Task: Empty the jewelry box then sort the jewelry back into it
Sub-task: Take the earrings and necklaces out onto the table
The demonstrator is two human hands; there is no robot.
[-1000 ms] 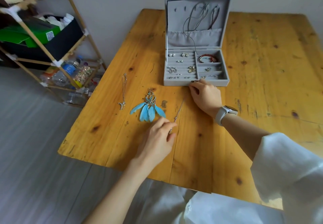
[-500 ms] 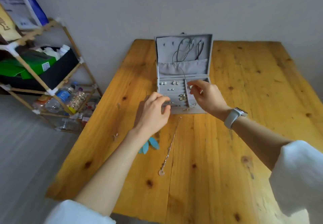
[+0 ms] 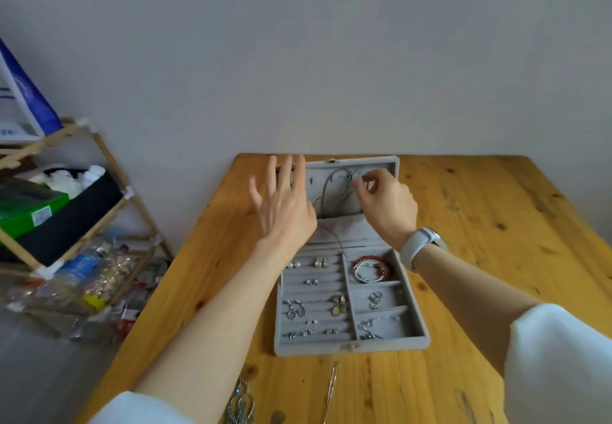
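From the head camera, the grey jewelry box (image 3: pixel 351 346) sits open on the wooden table (image 3: pixel 496 231), its lid (image 3: pixel 381 163) standing up at the far side near the wall. My left hand (image 3: pixel 284 208) is up in front of the lid's left part, fingers straight and spread, palm toward the lid, holding nothing. Whether it actually touches the lid I cannot tell. My right hand (image 3: pixel 385 205) is at the top middle of the lid, thumb and forefinger pinched together at the spot where the grey cord necklaces (image 3: pixel 331 188) hang from their hooks; the other fingers are curled. The pinch looks closed on the cords at the hook, though the detail is small. There is a white watch (image 3: pixel 420 246) on that wrist.

Down in the tray, the left section has ring rows with small earrings (image 3: pixel 319 263) pushed in here and there, and a pair of silver hoop earrings (image 3: pixel 294 307) lower down. The top right compartment holds a red bead bracelet (image 3: pixel 374 266) with a white one tucked against it. The middle and bottom right compartments each hold small silver pieces.

On the table nearer to me, in front of the box, lies a thin silver chain (image 3: pixel 331 387), and to its left a dangly metal earring (image 3: pixel 241 403) at the frame's lower edge. Off to the left stands a wooden shelf (image 3: pixel 109 158) with bottles and boxes.
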